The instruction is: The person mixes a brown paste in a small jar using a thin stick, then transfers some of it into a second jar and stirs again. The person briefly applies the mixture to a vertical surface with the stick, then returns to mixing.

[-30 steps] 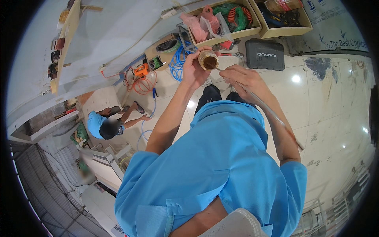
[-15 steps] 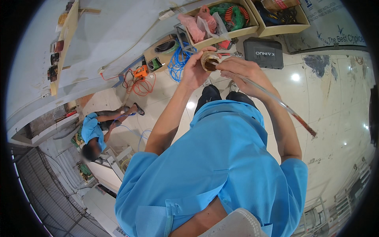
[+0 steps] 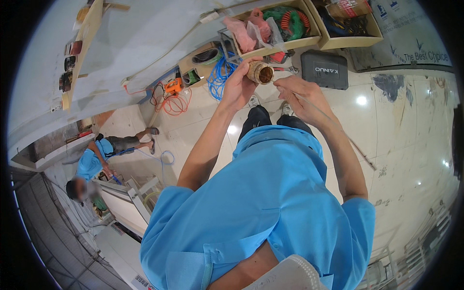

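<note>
At upper centre our left hand (image 3: 239,88) grips a stained jar (image 3: 254,71); beside it our right hand (image 3: 305,100) holds a thin rod (image 3: 361,154); we see a co-worker (image 3: 89,163) at left and a black case (image 3: 324,76) at upper right.

The jar (image 3: 254,71) is mottled tan and brown outside, darker amber-brown within. The thin rod (image 3: 354,144) is greyish, turning reddish brown toward its far end. The person's shirt (image 3: 285,179) is plain bright blue, the trousers (image 3: 258,117) black, the mask (image 3: 289,276) pale grey. The co-worker's shirt (image 3: 91,164) is a similar blue. The cream floor (image 3: 401,125) bears a dark grey blotch (image 3: 388,87). The hard case (image 3: 324,79) is black, the hose (image 3: 220,81) blue, the cord (image 3: 175,105) orange, the coil (image 3: 286,21) red-orange.
</note>
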Motion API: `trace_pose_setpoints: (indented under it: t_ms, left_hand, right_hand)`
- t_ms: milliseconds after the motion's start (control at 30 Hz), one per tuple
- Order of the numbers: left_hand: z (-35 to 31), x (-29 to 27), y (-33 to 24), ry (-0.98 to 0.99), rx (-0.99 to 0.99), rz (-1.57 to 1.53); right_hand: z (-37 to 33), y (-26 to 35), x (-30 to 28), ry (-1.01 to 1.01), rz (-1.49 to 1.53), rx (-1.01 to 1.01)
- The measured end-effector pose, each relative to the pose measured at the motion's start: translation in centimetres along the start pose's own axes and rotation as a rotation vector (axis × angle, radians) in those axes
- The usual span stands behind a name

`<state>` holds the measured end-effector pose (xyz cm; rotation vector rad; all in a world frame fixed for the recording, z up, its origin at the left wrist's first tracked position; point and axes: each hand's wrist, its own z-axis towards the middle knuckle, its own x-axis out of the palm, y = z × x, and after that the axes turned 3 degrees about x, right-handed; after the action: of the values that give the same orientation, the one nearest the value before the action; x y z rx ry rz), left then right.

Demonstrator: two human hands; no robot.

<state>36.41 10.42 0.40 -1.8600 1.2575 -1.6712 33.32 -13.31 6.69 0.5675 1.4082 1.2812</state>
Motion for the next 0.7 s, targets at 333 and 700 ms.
trace_pose_setpoints:
  t_ms: [333, 700]
  left_hand:
    - [-1.5, -1.1, -1.5, 0.011, 0.037, -0.101]
    - [-4.8, -8.3, -10.1, -0.073, 0.304, -0.128]
  right_hand:
    - [1.1, 0.9, 1.2, 0.031, 0.248, 0.126]
    - [12.6, 5.3, 8.5, 0.114, 0.079, 0.008]
